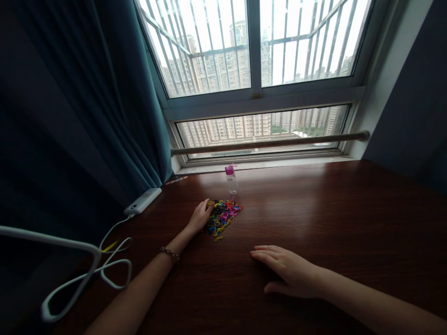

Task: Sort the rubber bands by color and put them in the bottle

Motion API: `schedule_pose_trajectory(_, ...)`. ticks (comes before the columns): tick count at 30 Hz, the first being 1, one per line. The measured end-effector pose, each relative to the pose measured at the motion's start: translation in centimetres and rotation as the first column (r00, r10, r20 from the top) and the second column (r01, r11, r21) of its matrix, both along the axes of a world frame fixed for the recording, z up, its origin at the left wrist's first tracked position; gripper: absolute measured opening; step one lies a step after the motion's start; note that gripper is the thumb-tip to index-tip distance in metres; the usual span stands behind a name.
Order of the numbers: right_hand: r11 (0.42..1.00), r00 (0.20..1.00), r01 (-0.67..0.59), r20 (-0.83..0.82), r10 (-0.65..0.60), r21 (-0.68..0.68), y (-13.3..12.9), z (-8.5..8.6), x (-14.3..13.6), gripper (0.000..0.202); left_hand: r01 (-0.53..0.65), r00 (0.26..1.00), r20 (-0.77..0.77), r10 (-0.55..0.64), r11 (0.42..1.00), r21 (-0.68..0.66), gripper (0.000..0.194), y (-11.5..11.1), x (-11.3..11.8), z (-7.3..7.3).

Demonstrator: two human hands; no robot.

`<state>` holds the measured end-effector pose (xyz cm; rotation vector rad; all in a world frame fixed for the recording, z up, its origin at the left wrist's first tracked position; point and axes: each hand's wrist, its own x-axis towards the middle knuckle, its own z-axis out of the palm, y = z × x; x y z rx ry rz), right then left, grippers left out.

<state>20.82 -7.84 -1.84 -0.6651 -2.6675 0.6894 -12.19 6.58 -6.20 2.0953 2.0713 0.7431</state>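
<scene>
A heap of small colourful loops (225, 215), which look like elastic hair ties, lies on the dark reddish-brown wooden table (296, 209). My left hand (200, 215) rests at the heap's left edge, its fingers stretched forward and touching the loops. No loop shows in its grasp. Nearer to me and to the right, my right hand (284, 270) lies on the bare wood, fingers extended and thumb apart, holding nothing. Just behind the heap stands a clear bottle (232, 185) with a pink lid, upright. A beaded bracelet (170, 253) circles my left wrist.
At the table's left edge sits a white power strip or box (143, 201) with a cable (115, 225). A thick white looped tube (70, 242) crosses the left foreground. Blue curtains (115, 93) hang at left. A rail (272, 143) spans the window beyond the table.
</scene>
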Motion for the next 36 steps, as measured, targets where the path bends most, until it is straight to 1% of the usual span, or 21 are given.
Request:
schedule_pose_trajectory(2,1.0,1.0,0.001,0.001,-0.001,0.003,0.0,0.0,0.0,0.07,0.101,0.994,0.031,-0.1,0.995,-0.013,0.053,-0.2,1.3,-0.2)
schedule_pose_trajectory(4,1.0,1.0,0.001,0.0,-0.001,0.005,-0.1,0.0,0.0,0.07,0.187,0.977,0.106,-0.185,0.982,-0.011,0.054,-0.7,3.0,-0.1)
schedule_pose_trajectory(8,1.0,0.998,0.02,-0.052,-0.02,0.006,0.0,-0.2,0.0,0.066,0.286,0.918,0.273,-0.287,0.957,0.045,0.054,-1.9,6.9,0.2)
schedule_pose_trajectory(11,0.991,0.985,0.12,-0.133,-0.111,0.063,0.8,-0.5,-0.2,0.052,0.296,0.858,0.405,-0.315,0.949,0.11,0.054,-2.2,10.4,0.2)
schedule_pose_trajectory(14,0.933,0.942,0.308,-0.198,-0.272,0.184,2.3,-1.1,-1.0,0.05,0.289,0.786,0.53,-0.318,0.947,0.14,0.055,-2.0,14.1,0.2)
schedule_pose_trajectory(16,0.866,0.896,0.435,-0.21,-0.391,0.248,3.4,-1.4,-1.9,0.06,0.295,0.69,0.657,-0.305,0.947,0.129,0.055,-1.7,16.1,0.5)
schedule_pose_trajectory(17,0.832,0.874,0.484,-0.201,-0.442,0.271,3.8,-1.5,-2.4,0.067,0.306,0.619,0.733,-0.284,0.946,0.108,0.055,-1.6,16.8,0.8)
schedule_pose_trajectory(19,0.779,0.838,0.545,-0.163,-0.521,0.309,4.5,-1.6,-3.6,0.079,0.339,0.445,0.866,-0.227,0.938,0.072,0.057,-1.6,17.4,1.8)
schedule_pose_trajectory(21,0.763,0.837,0.539,-0.128,-0.532,0.357,4.7,-1.5,-4.8,0.085,0.37,0.293,0.939,-0.182,0.927,0.064,0.058,-1.8,16.8,3.0)
schedule_pose_trajectory(22,0.773,0.858,0.502,-0.114,-0.5,0.388,4.7,-1.4,-5.4,0.084,0.381,0.244,0.954,-0.174,0.922,0.071,0.058,-1.9,16.0,3.6)
schedule_pose_trajectory(23,0.795,0.895,0.432,-0.095,-0.435,0.426,4.7,-1.3,-6.0,0.079,0.389,0.225,0.961,-0.162,0.919,0.064,0.057,-2.0,15.0,4.1)
schedule_pose_trajectory(25,0.841,0.973,0.21,-0.027,-0.227,0.498,4.7,-1.1,-7.1,0.061,0.383,0.258,0.95,-0.175,0.921,0.065,0.055,-2.1,12.4,4.6)
schedule_pose_trajectory(26,0.849,0.993,0.093,0.018,-0.119,0.52,4.8,-1.1,-7.6,0.051,0.337,0.306,0.935,-0.179,0.939,0.069,0.054,-1.9,10.9,4.5)
schedule_pose_trajectory(27,0.848,0.998,-0.004,0.06,-0.033,0.53,5.0,-1.2,-8.0,0.042,0.299,0.38,0.91,-0.167,0.953,0.05,0.053,-1.8,9.3,4.2)
schedule_pose_trajectory(28,0.843,0.995,-0.068,0.094,0.021,0.534,5.2,-1.2,-8.3,0.036,0.23,0.478,0.866,-0.147,0.973,0.038,0.053,-1.5,7.8,3.7)
schedule_pose_trajectory(30,0.835,0.992,-0.093,0.127,0.029,0.542,6.0,-1.4,-8.4,0.028,0.119,0.688,0.715,-0.122,0.991,0.055,0.054,-1.2,5.1,2.5)
schedule_pose_trajectory(31,0.83,0.991,-0.078,0.132,0.005,0.552,6.5,-1.5,-8.2,0.026,0.092,0.774,0.625,-0.102,0.995,0.049,0.055,-1.2,4.0,1.9)
schedule_pose_trajectory(32,0.823,0.991,-0.056,0.134,-0.025,0.566,7.1,-1.6,-7.8,0.025,0.098,0.844,0.528,-0.099,0.995,0.031,0.057,-1.3,3.1,1.4)
schedule_pose_trajectory(34,0.805,0.988,-0.001,0.125,-0.092,0.594,8.4,-1.6,-6.5,0.022,0.186,0.939,0.299,-0.172,0.982,-0.019,0.069,-2.2,2.0,0.7)
schedule_pose_trajectory(35,0.796,0.986,0.027,0.117,-0.122,0.605,9.0,-1.6,-5.7,0.021,0.252,0.954,0.183,-0.238,0.966,-0.057,0.08,-2.9,1.8,0.5)
schedule_pose_trajectory(36,0.79,0.984,0.052,0.103,-0.144,0.611,9.6,-1.5,-4.8,0.02,0.316,0.947,0.08,-0.31,0.944,-0.095,0.09,-3.6,1.8,0.4)
